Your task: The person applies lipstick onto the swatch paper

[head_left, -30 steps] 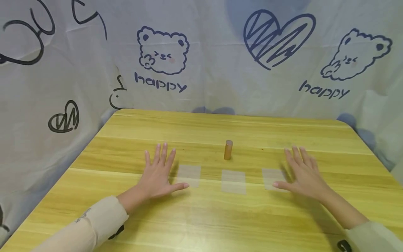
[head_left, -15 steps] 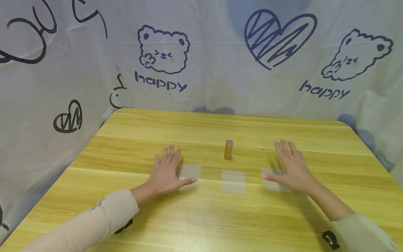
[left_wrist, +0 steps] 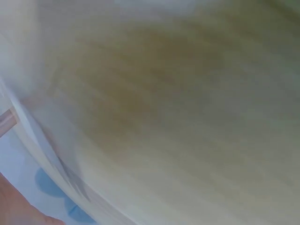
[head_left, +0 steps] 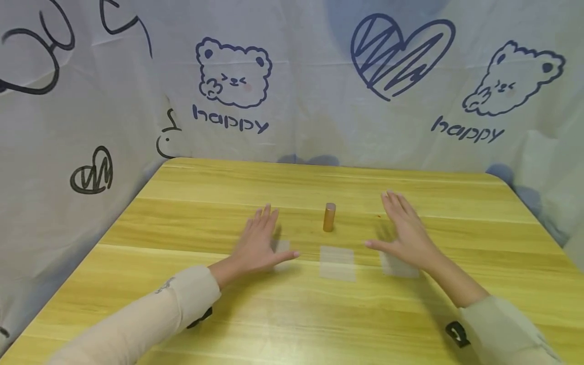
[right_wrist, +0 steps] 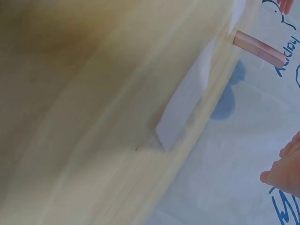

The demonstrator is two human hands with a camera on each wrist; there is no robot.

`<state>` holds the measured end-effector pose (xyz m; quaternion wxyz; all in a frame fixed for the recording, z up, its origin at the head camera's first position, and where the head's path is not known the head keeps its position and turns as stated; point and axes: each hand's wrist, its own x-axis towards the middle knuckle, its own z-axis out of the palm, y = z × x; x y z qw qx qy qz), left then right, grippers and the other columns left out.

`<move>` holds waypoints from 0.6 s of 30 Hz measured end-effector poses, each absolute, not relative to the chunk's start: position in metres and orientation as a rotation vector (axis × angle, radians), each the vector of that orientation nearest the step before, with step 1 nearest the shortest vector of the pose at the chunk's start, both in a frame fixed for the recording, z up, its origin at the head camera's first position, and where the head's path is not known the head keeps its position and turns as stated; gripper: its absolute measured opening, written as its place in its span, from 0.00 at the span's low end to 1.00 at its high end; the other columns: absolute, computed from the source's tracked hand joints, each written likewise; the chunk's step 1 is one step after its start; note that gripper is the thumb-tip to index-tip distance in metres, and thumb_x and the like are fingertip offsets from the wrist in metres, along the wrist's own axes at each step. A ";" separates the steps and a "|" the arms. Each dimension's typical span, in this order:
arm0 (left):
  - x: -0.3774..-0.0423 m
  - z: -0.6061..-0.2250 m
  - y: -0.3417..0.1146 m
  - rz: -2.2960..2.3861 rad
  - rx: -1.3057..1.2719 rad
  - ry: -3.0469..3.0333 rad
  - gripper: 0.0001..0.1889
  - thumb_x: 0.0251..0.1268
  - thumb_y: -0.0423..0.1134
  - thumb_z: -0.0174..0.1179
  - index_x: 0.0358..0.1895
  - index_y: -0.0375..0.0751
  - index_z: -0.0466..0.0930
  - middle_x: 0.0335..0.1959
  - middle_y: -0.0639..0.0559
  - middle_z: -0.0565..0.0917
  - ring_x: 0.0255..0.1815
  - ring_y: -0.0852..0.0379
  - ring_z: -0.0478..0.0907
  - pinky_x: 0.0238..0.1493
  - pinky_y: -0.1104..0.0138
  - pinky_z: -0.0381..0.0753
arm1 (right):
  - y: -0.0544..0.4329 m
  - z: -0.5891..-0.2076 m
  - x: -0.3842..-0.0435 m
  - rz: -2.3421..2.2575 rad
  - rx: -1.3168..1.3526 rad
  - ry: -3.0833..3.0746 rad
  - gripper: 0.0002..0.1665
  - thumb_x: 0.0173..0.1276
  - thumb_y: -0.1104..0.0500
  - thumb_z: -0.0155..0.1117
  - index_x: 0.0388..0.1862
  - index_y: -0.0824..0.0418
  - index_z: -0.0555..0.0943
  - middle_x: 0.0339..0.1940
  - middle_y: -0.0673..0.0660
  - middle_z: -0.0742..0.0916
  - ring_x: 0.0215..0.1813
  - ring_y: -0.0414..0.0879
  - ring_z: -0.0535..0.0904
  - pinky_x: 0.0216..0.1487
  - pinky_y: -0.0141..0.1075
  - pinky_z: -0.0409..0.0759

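Observation:
A small copper-coloured tube (head_left: 329, 218), shaped like a lipstick, stands upright near the middle of the wooden table. My left hand (head_left: 257, 246) is to its left with the fingers spread and straight, holding nothing. On the other side, my right hand (head_left: 406, 238) is likewise spread and bare, thumb pointing inward. In the right wrist view a seam shows around the tube (right_wrist: 258, 48). Of three pale squares in a row, the left square (head_left: 282, 248) is partly covered by my left hand, the middle square (head_left: 337, 263) lies in front of the tube, and the right square (head_left: 399, 264) is beneath my right hand.
The wooden table (head_left: 292, 314) has rounded back corners. A white cloth (head_left: 310, 116) with bear and heart drawings hangs behind it and along the left side. A tiny reddish speck (head_left: 378, 216) lies right of the tube.
Both hands have moved inward toward the tube, the left one to the right and the right one to the left and slightly forward. The tube and squares have stayed in place.

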<state>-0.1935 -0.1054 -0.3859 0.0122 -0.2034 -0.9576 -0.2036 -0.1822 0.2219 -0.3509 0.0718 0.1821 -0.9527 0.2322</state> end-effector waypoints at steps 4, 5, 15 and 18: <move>-0.197 -0.384 -0.096 -0.660 -0.653 -2.975 0.55 0.51 0.68 0.58 0.73 0.35 0.44 0.74 0.36 0.45 0.74 0.37 0.42 0.73 0.46 0.44 | 0.216 -0.349 -0.186 0.749 0.559 -2.837 0.63 0.54 0.37 0.66 0.74 0.67 0.45 0.75 0.67 0.50 0.75 0.64 0.40 0.68 0.66 0.45; -0.198 -0.383 -0.095 -0.666 -0.657 -2.976 0.55 0.51 0.67 0.58 0.73 0.35 0.44 0.74 0.36 0.45 0.74 0.37 0.43 0.73 0.46 0.44 | 0.215 -0.348 -0.187 0.762 0.559 -2.833 0.62 0.54 0.37 0.66 0.73 0.68 0.46 0.75 0.67 0.50 0.75 0.64 0.40 0.68 0.66 0.45; -0.205 -0.383 -0.080 -0.818 -0.682 -2.956 0.54 0.52 0.63 0.61 0.72 0.34 0.45 0.74 0.36 0.48 0.74 0.39 0.45 0.73 0.47 0.47 | 0.202 -0.346 -0.195 0.884 0.565 -2.816 0.61 0.56 0.39 0.66 0.74 0.65 0.44 0.76 0.64 0.49 0.75 0.63 0.39 0.68 0.66 0.46; -0.208 -0.383 -0.075 -0.856 -0.704 -2.953 0.53 0.52 0.62 0.62 0.72 0.33 0.46 0.74 0.36 0.48 0.74 0.40 0.47 0.73 0.48 0.48 | 0.199 -0.346 -0.197 0.927 0.573 -2.794 0.60 0.56 0.40 0.67 0.74 0.65 0.45 0.76 0.64 0.49 0.75 0.63 0.39 0.68 0.66 0.46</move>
